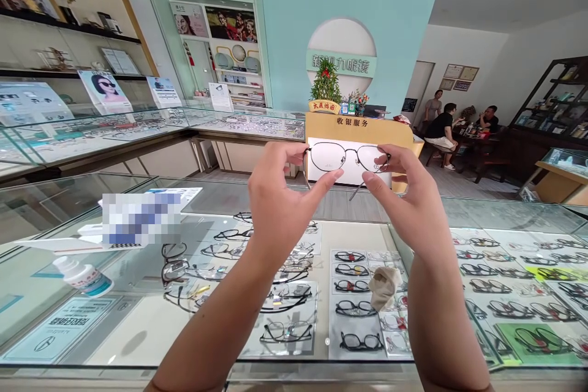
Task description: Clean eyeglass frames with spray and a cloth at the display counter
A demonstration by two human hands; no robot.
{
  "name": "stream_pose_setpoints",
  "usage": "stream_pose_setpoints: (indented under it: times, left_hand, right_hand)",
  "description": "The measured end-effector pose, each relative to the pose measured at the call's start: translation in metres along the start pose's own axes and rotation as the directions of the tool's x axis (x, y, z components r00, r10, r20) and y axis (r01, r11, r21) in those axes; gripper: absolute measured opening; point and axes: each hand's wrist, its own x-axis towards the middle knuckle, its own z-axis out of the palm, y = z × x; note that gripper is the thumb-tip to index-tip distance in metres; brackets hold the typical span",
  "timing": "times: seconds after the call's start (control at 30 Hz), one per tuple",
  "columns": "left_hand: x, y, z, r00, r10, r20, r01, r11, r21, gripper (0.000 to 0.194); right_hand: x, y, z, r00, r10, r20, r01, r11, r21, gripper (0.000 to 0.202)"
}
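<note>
Held up in front of me is a pair of eyeglasses with thin dark frames and clear lenses. My left hand pinches its left outer edge near the hinge, and my right hand grips the right outer edge. The temples point away and downward, partly hidden by my hands. Below, a crumpled beige cloth lies on the glass display counter. A white spray bottle with a blue label lies on its side at the left. Several glasses are left of my left forearm.
Rows of dark-framed glasses show around the cloth, with more in the right display case. Papers, partly blurred out, are at the left. Beyond stands a yellow cashier desk with a plant. Several people are at the far right.
</note>
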Motion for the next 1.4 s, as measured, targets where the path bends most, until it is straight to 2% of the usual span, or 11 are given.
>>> stream_pose_setpoints:
  times: [0.63,0.77,0.87,0.97,1.4]
  left_hand:
    - [0.001,0.000,-0.001,1.000,-0.010,0.005,0.010,1.000,-0.015,0.044]
    - [0.004,-0.002,-0.003,0.993,-0.097,0.074,0.101,0.993,-0.061,0.043]
    - [0.008,-0.004,-0.005,0.957,-0.215,0.194,0.236,0.968,-0.089,0.042]
    - [0.011,-0.005,-0.006,0.928,-0.280,0.245,0.310,0.946,-0.094,0.043]
    - [0.011,-0.011,-0.004,0.925,-0.282,0.255,0.317,0.942,-0.108,0.043]
  right_hand:
    - [0.001,0.002,0.000,1.000,0.013,0.005,-0.013,1.000,-0.009,0.048]
    - [0.001,0.003,0.001,0.999,-0.027,-0.034,0.026,0.999,-0.025,0.047]
    - [0.002,0.002,0.003,0.994,-0.079,-0.078,0.076,0.996,-0.045,0.048]
    - [0.003,0.002,0.003,0.990,-0.103,-0.095,0.097,0.993,-0.069,0.047]
    - [0.001,0.000,0.002,0.986,-0.131,-0.100,0.121,0.988,-0.099,0.046]
